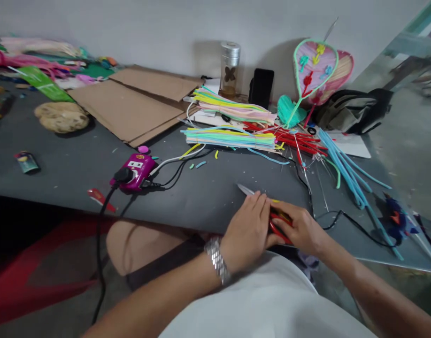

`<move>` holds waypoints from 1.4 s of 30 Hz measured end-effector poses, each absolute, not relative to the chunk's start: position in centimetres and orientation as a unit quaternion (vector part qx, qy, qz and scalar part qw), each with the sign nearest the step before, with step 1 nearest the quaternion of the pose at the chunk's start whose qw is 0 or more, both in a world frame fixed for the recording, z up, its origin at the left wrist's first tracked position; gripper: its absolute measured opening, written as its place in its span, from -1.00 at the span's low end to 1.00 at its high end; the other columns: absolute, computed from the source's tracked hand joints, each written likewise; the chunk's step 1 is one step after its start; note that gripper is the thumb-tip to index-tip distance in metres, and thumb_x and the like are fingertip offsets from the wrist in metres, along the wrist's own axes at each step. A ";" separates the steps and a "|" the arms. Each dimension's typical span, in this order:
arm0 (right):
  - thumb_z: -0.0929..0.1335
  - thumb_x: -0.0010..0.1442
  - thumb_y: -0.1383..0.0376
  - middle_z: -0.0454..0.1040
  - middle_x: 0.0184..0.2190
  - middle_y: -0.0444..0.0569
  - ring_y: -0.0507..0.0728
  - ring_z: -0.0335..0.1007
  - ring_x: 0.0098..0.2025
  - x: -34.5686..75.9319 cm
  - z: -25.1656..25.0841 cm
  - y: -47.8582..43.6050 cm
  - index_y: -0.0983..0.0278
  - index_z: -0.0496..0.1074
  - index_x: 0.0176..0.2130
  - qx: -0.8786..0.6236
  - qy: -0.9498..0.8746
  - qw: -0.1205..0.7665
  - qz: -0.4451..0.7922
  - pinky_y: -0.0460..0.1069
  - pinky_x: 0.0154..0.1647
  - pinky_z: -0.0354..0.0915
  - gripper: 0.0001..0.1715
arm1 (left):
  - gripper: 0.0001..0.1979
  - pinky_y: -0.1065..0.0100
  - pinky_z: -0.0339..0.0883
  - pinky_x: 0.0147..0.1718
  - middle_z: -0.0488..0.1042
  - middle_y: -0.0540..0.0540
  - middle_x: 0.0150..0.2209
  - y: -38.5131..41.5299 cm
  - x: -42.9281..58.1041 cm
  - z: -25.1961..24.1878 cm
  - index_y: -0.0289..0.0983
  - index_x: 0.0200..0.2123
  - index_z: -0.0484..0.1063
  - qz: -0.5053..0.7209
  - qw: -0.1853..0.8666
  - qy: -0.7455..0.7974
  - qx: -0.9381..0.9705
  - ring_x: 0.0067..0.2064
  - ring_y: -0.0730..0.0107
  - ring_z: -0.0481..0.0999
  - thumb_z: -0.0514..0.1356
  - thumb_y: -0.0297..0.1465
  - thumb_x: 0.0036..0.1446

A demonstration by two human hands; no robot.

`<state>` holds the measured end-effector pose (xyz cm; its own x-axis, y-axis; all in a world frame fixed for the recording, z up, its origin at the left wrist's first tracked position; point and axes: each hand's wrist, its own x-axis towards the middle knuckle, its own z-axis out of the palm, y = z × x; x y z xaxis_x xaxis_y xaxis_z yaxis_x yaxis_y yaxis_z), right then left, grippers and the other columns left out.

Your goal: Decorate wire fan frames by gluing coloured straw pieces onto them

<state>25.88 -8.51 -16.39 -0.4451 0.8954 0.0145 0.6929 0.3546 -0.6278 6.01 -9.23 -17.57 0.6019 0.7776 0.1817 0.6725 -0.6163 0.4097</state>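
Observation:
A pair of scissors (245,189) with red handles lies between my two hands at the table's front edge, its pointed metal tip towards the back left. My left hand (249,223), with a silver watch on the wrist, is closed over the blades, fingers pressed together. Around the red handles my right hand (302,225) is curled, its thumb on top. A bit of yellow shows between the hands; whether it belongs to the scissors I cannot tell. The left palm hides most of the blades.
Bundles of coloured pipe cleaners (231,138) lie behind my hands, with blue ones (345,169) to the right. A purple power adapter (136,171) with cables, cardboard (131,105), a glass bottle (230,70), a phone (262,88) and a decorated fan (314,70) are farther off.

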 end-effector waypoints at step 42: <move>0.28 0.33 0.33 0.55 0.15 0.09 0.26 0.52 0.16 21.4 -16.3 -5.7 0.24 0.46 0.21 -0.410 -0.866 0.140 0.248 0.20 0.20 0.45 -0.51 | -0.23 -0.02 0.11 0.39 0.28 -0.52 0.34 -10.1 1.2 -18.5 -0.57 0.31 0.19 0.215 0.060 0.493 0.841 0.44 -0.10 0.17 0.12 -0.02 0.33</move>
